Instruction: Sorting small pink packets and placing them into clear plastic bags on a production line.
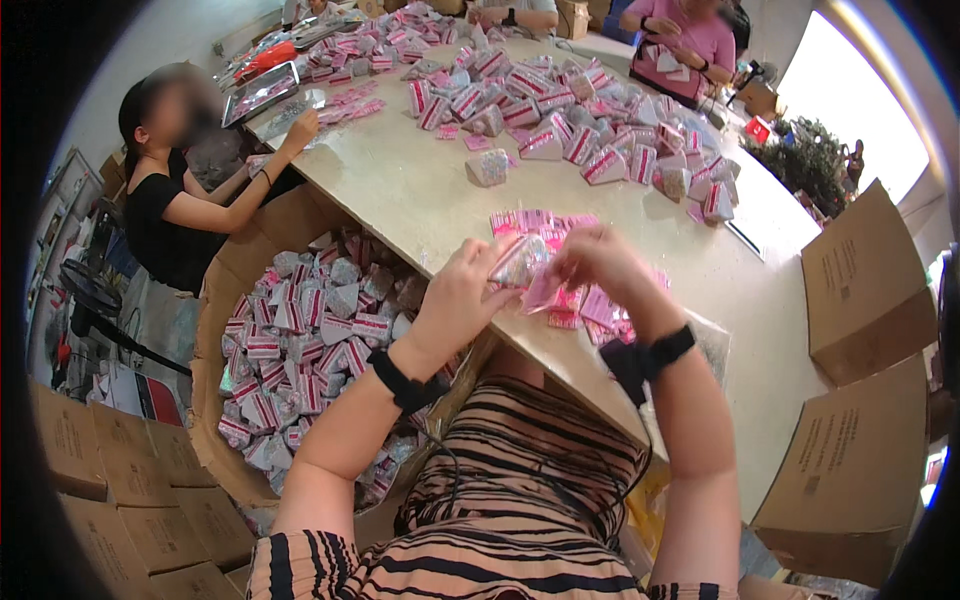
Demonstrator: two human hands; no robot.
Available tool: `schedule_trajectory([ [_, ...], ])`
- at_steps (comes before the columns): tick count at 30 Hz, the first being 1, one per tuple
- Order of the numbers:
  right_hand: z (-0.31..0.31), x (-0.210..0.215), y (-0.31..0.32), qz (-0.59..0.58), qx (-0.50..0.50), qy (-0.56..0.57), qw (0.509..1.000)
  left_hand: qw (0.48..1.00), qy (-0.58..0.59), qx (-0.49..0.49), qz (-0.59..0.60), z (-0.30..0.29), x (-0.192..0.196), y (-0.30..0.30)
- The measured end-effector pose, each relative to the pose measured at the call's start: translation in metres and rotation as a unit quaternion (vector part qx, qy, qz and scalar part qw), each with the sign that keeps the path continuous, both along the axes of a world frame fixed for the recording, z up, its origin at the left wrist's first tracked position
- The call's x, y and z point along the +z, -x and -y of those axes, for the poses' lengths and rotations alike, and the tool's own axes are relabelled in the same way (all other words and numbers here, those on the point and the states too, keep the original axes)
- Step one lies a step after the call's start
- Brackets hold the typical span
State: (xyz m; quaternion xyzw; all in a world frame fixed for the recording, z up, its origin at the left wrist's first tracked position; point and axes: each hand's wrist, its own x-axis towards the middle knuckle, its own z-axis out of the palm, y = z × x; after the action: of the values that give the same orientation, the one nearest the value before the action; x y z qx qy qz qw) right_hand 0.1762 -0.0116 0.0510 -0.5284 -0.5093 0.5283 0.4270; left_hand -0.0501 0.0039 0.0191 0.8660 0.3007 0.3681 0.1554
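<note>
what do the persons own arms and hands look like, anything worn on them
Both forearms are bare, with no sleeves and no gloves. The left hand has a black band around the wrist, and the right hand has a similar black wrist strap with a wider black piece on it. A thin dark cable runs down from the bands over the striped top.

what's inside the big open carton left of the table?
The carton holds a heap of folded pink-and-silver gift boxes. Lower layers and the bottom are covered; the left hand hides its right edge.

Beige table (400, 190) bearing pink, seemingly folded packets (560, 120)
</note>
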Motion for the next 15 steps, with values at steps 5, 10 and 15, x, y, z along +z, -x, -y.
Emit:
schedule_trajectory([
  [5, -0.041, 0.048, -0.074, -0.017, -0.11, -0.17, 0.979, 0.998, 0.032, 0.046, -0.02, -0.017, -0.017, -0.002],
  [10, -0.038, 0.066, -0.133, 0.238, -0.208, -0.161, 0.935, 0.994, -0.013, 0.057, -0.089, -0.037, -0.038, -0.003],
  [15, 0.019, 0.047, -0.158, 0.434, -0.026, -0.055, 0.899, 0.99, 0.05, 0.046, -0.126, -0.05, -0.044, -0.001],
])
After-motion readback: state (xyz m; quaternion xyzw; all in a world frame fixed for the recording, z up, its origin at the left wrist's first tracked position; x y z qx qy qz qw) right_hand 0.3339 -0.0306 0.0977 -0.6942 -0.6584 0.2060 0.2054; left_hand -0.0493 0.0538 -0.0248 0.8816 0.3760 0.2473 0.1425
